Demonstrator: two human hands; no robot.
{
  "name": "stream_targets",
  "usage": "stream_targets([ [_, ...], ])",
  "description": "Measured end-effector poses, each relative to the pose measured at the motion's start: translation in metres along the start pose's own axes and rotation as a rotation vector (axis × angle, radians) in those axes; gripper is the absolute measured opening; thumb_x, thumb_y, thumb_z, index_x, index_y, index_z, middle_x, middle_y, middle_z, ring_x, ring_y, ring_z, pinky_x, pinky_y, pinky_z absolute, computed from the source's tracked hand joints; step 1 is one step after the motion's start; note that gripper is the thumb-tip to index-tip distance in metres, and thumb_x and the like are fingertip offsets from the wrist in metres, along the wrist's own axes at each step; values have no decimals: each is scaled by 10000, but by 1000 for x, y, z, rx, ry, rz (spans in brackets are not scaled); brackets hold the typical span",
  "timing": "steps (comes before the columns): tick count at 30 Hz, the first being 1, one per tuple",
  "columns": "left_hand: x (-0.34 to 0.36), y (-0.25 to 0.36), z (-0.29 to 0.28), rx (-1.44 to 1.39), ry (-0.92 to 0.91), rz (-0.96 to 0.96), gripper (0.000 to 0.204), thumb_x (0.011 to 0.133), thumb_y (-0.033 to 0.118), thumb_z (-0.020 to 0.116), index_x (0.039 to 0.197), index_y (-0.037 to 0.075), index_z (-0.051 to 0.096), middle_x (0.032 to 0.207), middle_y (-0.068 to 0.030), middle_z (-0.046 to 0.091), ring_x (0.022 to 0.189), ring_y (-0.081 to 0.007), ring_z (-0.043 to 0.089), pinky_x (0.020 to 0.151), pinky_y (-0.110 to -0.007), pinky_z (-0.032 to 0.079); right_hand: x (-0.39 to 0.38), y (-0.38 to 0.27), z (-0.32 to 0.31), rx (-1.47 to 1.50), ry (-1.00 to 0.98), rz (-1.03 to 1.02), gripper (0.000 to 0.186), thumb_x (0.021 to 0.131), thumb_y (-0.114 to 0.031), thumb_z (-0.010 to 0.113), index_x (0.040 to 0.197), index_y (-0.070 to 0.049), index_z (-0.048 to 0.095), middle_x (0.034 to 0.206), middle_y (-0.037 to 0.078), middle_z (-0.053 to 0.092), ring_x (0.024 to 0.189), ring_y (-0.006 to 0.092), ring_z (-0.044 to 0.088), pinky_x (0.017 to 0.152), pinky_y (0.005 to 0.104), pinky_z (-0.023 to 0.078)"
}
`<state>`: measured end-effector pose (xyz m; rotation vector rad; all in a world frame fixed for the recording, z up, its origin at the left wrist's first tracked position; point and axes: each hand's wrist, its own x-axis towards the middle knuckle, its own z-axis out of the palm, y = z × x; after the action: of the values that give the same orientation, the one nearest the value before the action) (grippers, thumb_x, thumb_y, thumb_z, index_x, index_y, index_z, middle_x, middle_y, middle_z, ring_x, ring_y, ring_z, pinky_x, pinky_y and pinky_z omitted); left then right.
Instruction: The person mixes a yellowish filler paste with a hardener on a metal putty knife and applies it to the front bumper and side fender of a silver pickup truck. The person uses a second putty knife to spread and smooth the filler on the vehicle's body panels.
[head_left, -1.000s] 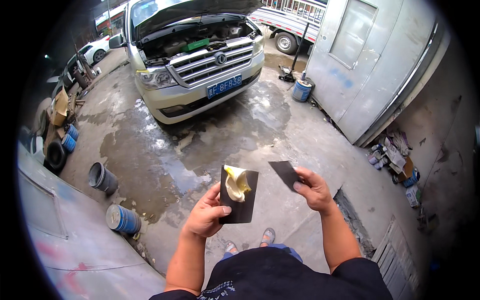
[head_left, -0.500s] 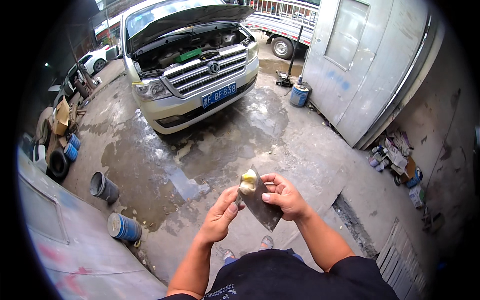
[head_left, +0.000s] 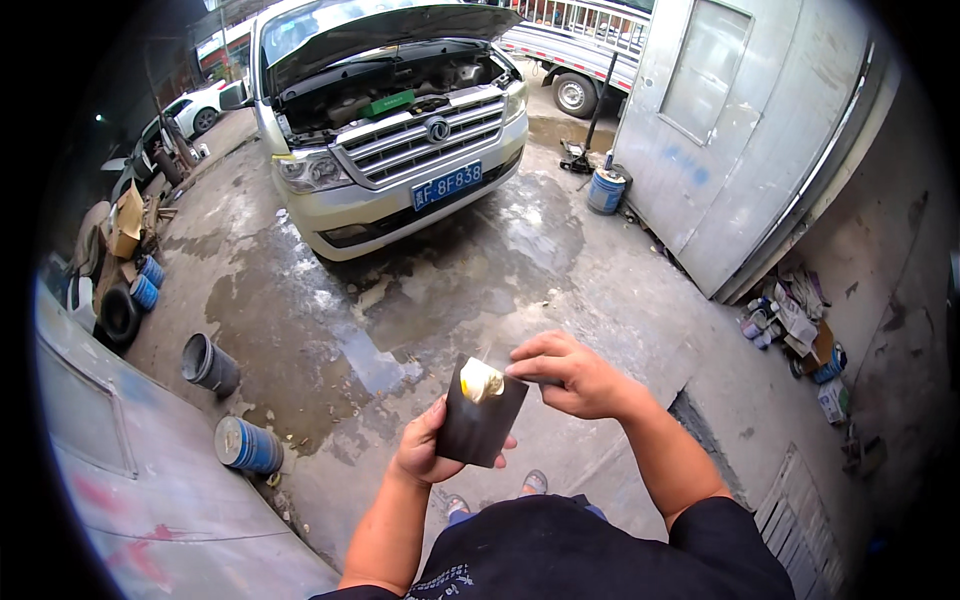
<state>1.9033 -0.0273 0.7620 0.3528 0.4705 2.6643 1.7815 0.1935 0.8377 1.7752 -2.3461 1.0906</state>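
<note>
My left hand (head_left: pixel 425 445) grips a dark rectangular spreader plate (head_left: pixel 475 430), held at a tilt in front of me. A mound of cream paste (head_left: pixel 485 378) with a yellow streak sits on its upper part. My right hand (head_left: pixel 585 380) is closed on a second thin dark spreader (head_left: pixel 535 377), seen almost edge-on and largely hidden by the fingers, beside the paste at the plate's top right.
A light van (head_left: pixel 340 220) with raised hood stands ahead, a truck (head_left: pixel 575 45) behind. Buckets (head_left: pixel 247 443), tires (head_left: pixel 120 318) and cardboard line the left. A metal door (head_left: pixel 720 210), a blue pail (head_left: pixel 605 192) and clutter are at right; a floor trench lies beside me.
My hands first came together, the second spreader crossing over the paste. Now my right hand has pulled slightly up and right, and the left-hand plate shows its face again, with the paste reshaped.
</note>
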Motion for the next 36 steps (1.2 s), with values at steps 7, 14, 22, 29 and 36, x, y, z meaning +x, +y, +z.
stream_targets([
  [7,18,-14,-13,494,310,470,549,1015,418,373,1435,67,328,1382,-105,459,1196,-232,511,955,-407,448,14,-34,65,-120,314,97,432,725,21,611,1149,-61,640,1127,159,607,1048,334,557,911,409,454],
  [14,14,-7,-18,718,422,530,580,1016,427,372,1456,53,316,1233,-38,543,1096,-150,530,935,-334,438,28,-36,48,-82,287,113,435,735,25,586,1155,-71,637,1136,152,601,1036,331,557,907,398,454],
  [22,-10,21,-3,-42,-91,-24,653,977,450,417,1448,20,277,1420,-249,376,1249,-502,419,792,-601,528,25,-43,3,-71,197,-173,559,621,116,559,1126,-106,647,1191,99,591,1024,316,561,871,393,486],
  [29,-15,13,-3,-62,-104,20,663,969,458,432,1463,51,258,1448,-223,349,1267,-503,397,780,-607,528,1,-5,2,91,172,-91,555,662,151,517,1142,-101,636,1214,98,585,1092,281,564,898,367,475],
  [36,14,3,13,399,186,413,650,991,456,398,1449,10,280,1418,-172,415,1313,-310,413,1059,-461,371,-44,-16,40,1216,227,626,439,878,3,579,1290,-4,427,1112,117,616,1018,165,597,893,314,469],
])
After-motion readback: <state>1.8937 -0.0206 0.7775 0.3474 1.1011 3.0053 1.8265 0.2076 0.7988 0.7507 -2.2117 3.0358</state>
